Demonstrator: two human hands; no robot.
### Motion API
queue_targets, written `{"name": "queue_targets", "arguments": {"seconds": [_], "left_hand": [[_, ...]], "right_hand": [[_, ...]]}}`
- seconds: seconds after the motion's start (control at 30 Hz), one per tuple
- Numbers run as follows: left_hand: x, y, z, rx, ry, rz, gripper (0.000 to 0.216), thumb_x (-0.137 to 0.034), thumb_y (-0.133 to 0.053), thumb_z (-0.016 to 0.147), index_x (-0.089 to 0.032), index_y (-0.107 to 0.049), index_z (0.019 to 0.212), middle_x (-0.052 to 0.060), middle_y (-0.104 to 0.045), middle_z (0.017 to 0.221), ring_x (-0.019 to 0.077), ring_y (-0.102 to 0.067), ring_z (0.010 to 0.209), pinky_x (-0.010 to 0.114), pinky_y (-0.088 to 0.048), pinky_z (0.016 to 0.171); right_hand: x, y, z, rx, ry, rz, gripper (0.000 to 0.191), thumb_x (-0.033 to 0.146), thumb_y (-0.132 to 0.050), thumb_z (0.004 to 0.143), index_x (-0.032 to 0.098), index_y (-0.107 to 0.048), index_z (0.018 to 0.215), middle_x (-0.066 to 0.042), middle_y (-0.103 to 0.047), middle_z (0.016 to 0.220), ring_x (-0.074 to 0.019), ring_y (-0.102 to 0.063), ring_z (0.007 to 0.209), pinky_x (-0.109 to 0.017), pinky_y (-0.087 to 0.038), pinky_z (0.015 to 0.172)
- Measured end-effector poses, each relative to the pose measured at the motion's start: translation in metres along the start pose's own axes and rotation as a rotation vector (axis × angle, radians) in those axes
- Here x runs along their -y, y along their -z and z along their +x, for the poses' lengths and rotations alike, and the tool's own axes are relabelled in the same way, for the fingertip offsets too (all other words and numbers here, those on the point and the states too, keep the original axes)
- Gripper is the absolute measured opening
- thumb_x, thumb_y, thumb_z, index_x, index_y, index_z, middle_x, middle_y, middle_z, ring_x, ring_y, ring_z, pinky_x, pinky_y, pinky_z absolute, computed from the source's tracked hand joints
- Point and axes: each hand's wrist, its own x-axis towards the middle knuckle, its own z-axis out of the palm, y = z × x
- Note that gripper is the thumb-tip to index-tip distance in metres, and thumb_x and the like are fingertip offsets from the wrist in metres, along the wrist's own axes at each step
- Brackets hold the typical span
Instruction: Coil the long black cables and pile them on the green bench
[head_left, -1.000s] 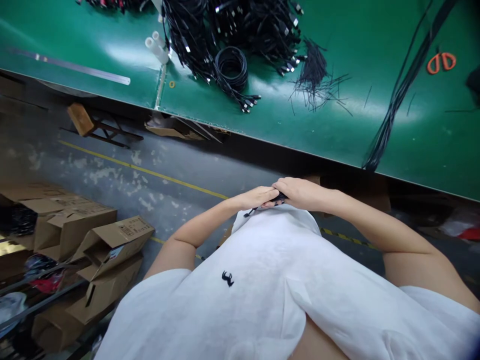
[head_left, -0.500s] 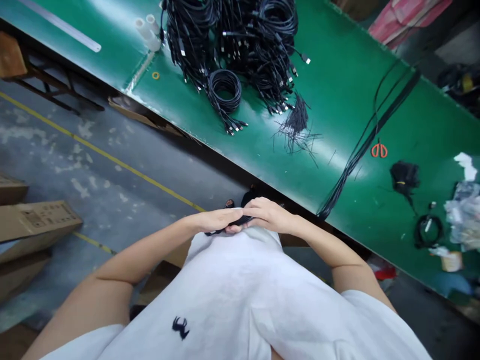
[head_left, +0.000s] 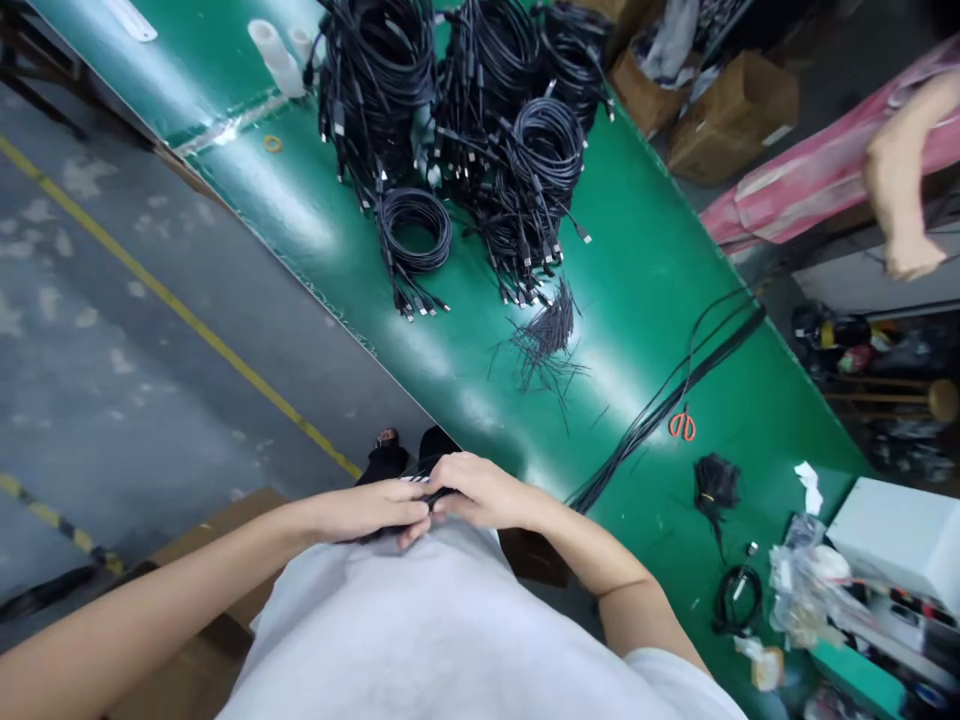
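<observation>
My left hand (head_left: 375, 508) and my right hand (head_left: 480, 490) meet low in front of my white shirt. The fingers of both are closed around black cable (head_left: 441, 496), most of which they hide. A long bundle of black cables (head_left: 649, 415) lies across the green table (head_left: 637, 270), its near end close to my right forearm. Beyond my hands sits a single coiled cable (head_left: 415, 230) with several metal plugs. A heap of coiled black cables (head_left: 382, 60) stands behind it, and a pile of thin black ties (head_left: 551, 325) lies nearer.
Orange-handled scissors (head_left: 682, 426) lie beside the long bundle. To the right are a black clump of ties (head_left: 716, 485), a small coil (head_left: 737, 600), plastic bags (head_left: 802, 580) and a white box (head_left: 900, 540). Another person's arm (head_left: 904, 180) shows across the table, near cardboard boxes (head_left: 731, 115).
My view has turned and shifted, so the table items sit differently in the picture. Another person's arm has come into view at upper right. My hands stay together on the cable.
</observation>
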Motion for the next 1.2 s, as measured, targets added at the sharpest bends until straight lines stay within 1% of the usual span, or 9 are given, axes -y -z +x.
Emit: {"name": "queue_targets", "arguments": {"seconds": [0.2, 0.27, 0.37, 0.47, 0.57, 0.77, 0.93, 1.03, 1.2], "left_hand": [[0.017, -0.015, 0.009, -0.327, 0.02, -0.176, 0.056, -0.072, -0.047, 0.085, -0.017, -0.054, 0.093, -0.006, -0.037, 0.068, 0.0097, -0.032, 0.058, 0.025, -0.029, 0.056], [0.025, -0.011, 0.012, -0.575, 0.071, -0.104, 0.051, -0.07, -0.048, 0.084, -0.019, -0.053, 0.088, -0.004, -0.042, 0.068, 0.0111, -0.036, 0.059, 0.025, -0.031, 0.056], [0.038, -0.005, 0.016, -0.911, 0.15, -0.047, 0.049, -0.069, -0.048, 0.082, -0.02, -0.051, 0.081, -0.003, -0.046, 0.067, 0.013, -0.042, 0.061, 0.025, -0.034, 0.056], [0.046, -0.006, 0.021, -1.033, 0.155, -0.166, 0.053, -0.074, -0.047, 0.079, -0.021, -0.048, 0.079, -0.005, -0.04, 0.062, 0.0118, -0.038, 0.056, 0.024, -0.031, 0.053], [0.047, -0.014, 0.028, -1.023, 0.107, -0.284, 0.058, -0.079, -0.047, 0.077, -0.021, -0.048, 0.081, -0.007, -0.032, 0.059, 0.0104, -0.03, 0.051, 0.023, -0.026, 0.051], [0.039, -0.02, 0.034, -0.926, 0.064, -0.331, 0.053, -0.074, -0.04, 0.084, -0.021, -0.047, 0.084, -0.007, -0.034, 0.06, 0.0102, -0.026, 0.051, 0.025, -0.026, 0.052], [0.032, -0.004, 0.031, -0.828, 0.006, -0.185, 0.046, -0.066, -0.046, 0.089, -0.02, -0.051, 0.094, -0.006, -0.037, 0.064, 0.0107, -0.03, 0.055, 0.025, -0.03, 0.056], [0.024, 0.007, 0.033, -0.806, -0.039, -0.098, 0.05, -0.068, -0.045, 0.089, -0.02, -0.053, 0.1, -0.006, -0.039, 0.066, 0.0104, -0.031, 0.056, 0.024, -0.031, 0.057], [0.001, 0.014, 0.046, -0.749, -0.107, 0.025, 0.051, -0.066, -0.041, 0.091, -0.018, -0.055, 0.101, -0.005, -0.04, 0.068, 0.0112, -0.035, 0.058, 0.025, -0.032, 0.055]], "right_hand": [[-0.052, 0.034, -0.005, -0.013, 0.078, 0.091, 0.029, 0.038, -0.049, 0.101, 0.019, -0.066, 0.115, -0.009, -0.066, 0.119, -0.0169, -0.058, 0.114, -0.033, -0.044, 0.099], [-0.098, 0.07, -0.014, -0.245, -0.189, 0.061, 0.027, 0.039, -0.051, 0.099, 0.019, -0.068, 0.106, -0.008, -0.068, 0.111, -0.0173, -0.061, 0.106, -0.032, -0.047, 0.094], [-0.178, 0.141, -0.032, -0.745, -0.87, -0.118, 0.028, 0.035, -0.045, 0.098, 0.017, -0.065, 0.091, -0.005, -0.066, 0.089, -0.0145, -0.058, 0.081, -0.028, -0.047, 0.079], [-0.237, 0.197, -0.043, -0.856, -1.086, -0.216, 0.026, 0.029, -0.044, 0.097, 0.012, -0.062, 0.09, -0.008, -0.064, 0.093, -0.0121, -0.053, 0.081, -0.028, -0.044, 0.081], [-0.264, 0.213, -0.042, -0.779, -1.163, -0.223, 0.021, 0.032, -0.056, 0.096, 0.012, -0.061, 0.088, -0.003, -0.062, 0.091, -0.01, -0.055, 0.077, -0.028, -0.047, 0.079], [-0.265, 0.192, -0.04, -0.75, -1.171, -0.225, 0.01, 0.012, -0.05, 0.084, 0.014, -0.055, 0.075, -0.008, -0.063, 0.088, -0.0133, -0.052, 0.08, -0.028, -0.04, 0.08], [-0.224, 0.164, -0.057, -0.811, -1.069, -0.121, 0.013, 0.017, -0.044, 0.085, 0.014, -0.056, 0.087, -0.008, -0.062, 0.089, -0.0145, -0.052, 0.082, -0.027, -0.04, 0.08], [-0.171, 0.117, -0.069, -0.772, -0.954, -0.009, 0.016, 0.024, -0.048, 0.085, 0.014, -0.059, 0.092, -0.004, -0.063, 0.087, -0.0122, -0.054, 0.079, -0.024, -0.043, 0.077], [-0.081, 0.001, -0.059, -0.392, -0.673, 0.618, 0.021, 0.034, -0.058, 0.081, 0.017, -0.066, 0.091, 0.002, -0.06, 0.075, -0.0097, -0.052, 0.064, -0.023, -0.043, 0.063]]}}
